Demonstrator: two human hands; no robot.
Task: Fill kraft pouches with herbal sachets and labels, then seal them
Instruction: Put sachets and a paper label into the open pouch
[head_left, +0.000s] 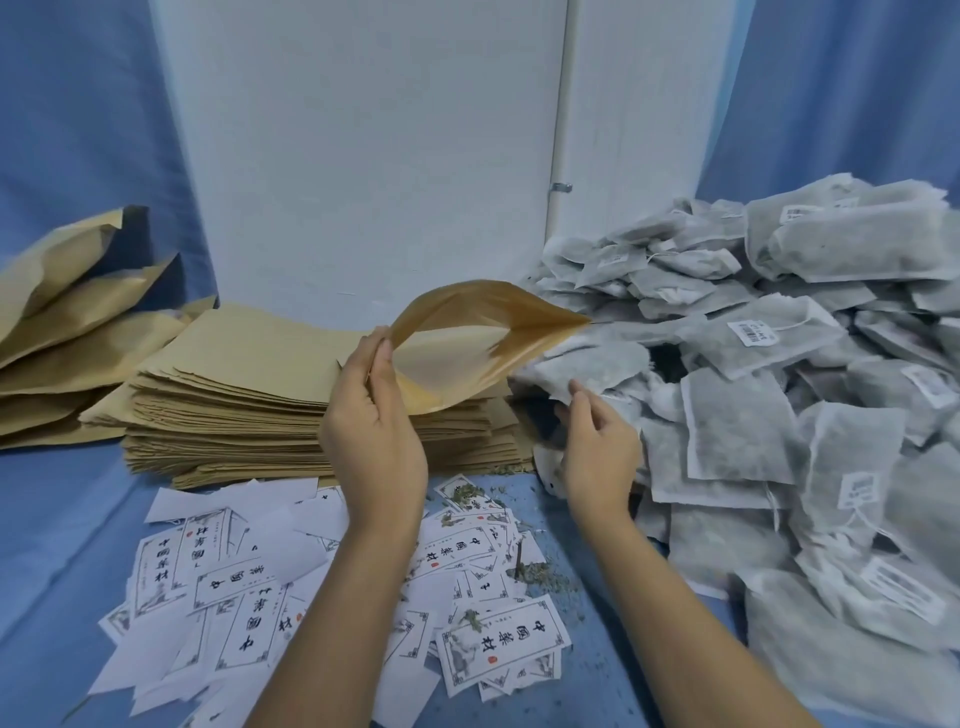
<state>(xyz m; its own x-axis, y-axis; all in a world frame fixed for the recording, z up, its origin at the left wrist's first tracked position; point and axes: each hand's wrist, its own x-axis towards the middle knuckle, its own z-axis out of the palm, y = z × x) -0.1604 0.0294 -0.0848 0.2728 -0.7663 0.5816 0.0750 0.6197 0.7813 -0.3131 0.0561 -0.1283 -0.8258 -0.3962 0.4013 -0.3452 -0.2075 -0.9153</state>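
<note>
- Blue-draped worktop (62, 519), white wall behind, sachet heap (810, 395) along the right edge.
- Over the middle, the left hand (371, 415) pinches the kraft pouch (467, 338) by its rim, mouth gaping rightward.
- Just beside that mouth, the right hand (597, 447) grips a sachet (587, 364), long axis aimed in.

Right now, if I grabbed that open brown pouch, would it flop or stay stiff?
Probably floppy: the pouch curves and bows where the left hand pinches only one edge. It's likely very light, since that pinch seems to hold it up. It may crease easily, as its mouth edge looks wavy.
</note>
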